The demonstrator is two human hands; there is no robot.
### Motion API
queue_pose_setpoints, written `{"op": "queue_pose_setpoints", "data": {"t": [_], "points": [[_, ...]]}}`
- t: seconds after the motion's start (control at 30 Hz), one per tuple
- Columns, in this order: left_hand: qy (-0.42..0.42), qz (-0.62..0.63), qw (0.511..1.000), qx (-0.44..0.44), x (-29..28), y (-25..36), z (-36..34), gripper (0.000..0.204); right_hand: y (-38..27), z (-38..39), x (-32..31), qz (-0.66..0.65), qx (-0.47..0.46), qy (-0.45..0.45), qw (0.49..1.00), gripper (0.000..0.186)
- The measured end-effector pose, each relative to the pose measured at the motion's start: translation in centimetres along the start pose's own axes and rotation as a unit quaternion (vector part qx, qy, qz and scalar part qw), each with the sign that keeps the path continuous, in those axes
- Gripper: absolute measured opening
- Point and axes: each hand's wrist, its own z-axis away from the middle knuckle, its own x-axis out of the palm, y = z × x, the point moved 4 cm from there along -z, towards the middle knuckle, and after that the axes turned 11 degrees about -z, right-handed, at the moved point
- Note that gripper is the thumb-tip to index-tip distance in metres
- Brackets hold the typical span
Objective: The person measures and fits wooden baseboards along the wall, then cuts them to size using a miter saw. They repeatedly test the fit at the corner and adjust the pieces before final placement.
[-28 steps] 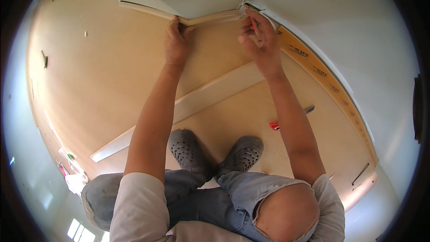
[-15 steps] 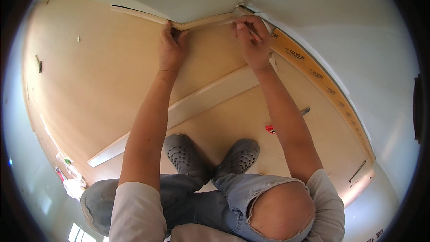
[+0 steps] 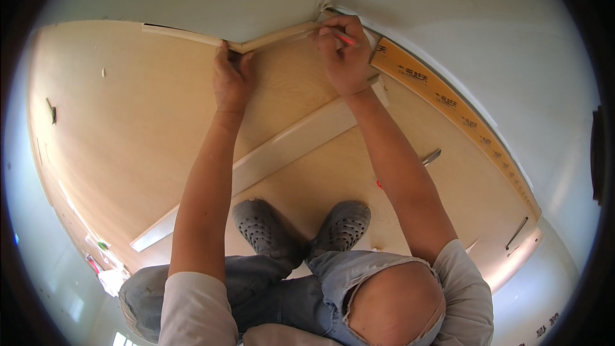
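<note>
My left hand (image 3: 232,82) is at the wall's outer corner, thumb and fingers closed on a narrow pale wooden strip (image 3: 186,34) along the wall base. A second strip length (image 3: 278,35) runs from there to the inner corner. Close to that inner corner, my right hand (image 3: 344,54) grips a thin red pencil-like stick (image 3: 343,36) near the strip's far end; motion blurs the fingers, and its tip is hidden. A long white board (image 3: 275,157) lies diagonally across the wood-coloured floor, passing behind both forearms.
An orange printed board (image 3: 442,95) lines the right wall's foot. Partly behind my right forearm lies a tool with a metal end (image 3: 432,156) and a red part (image 3: 379,185). A slim dark tool (image 3: 516,233) rests far right. My grey clogs (image 3: 339,225) stand on the floor.
The whole view has shifted slightly. My left hand stays at the outer corner. In my right hand, still beside the inner corner, the red stick has turned and sits higher against the fingers.
</note>
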Motion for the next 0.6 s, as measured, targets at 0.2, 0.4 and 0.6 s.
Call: {"op": "queue_pose_setpoints", "data": {"t": [0.2, 0.4, 0.6], "points": [[-0.009, 0.009, 1.000, -0.011, -0.05, -0.14, 0.15, 0.061, -0.56, -0.05, 0.26, 0.052, -0.032, -0.006, 0.998, 0.011], [-0.012, 0.002, 1.000, -0.004, -0.12, -0.07, 0.01, 0.060, -0.34, -0.15, 0.29, 0.031, -0.028, 0.001, 0.999, 0.010], [0.003, -0.003, 1.000, 0.016, -0.51, 0.46, -0.29, 0.056, -0.56, -0.21, 0.37, 0.029, -0.032, 0.005, 0.999, 0.010]]}}
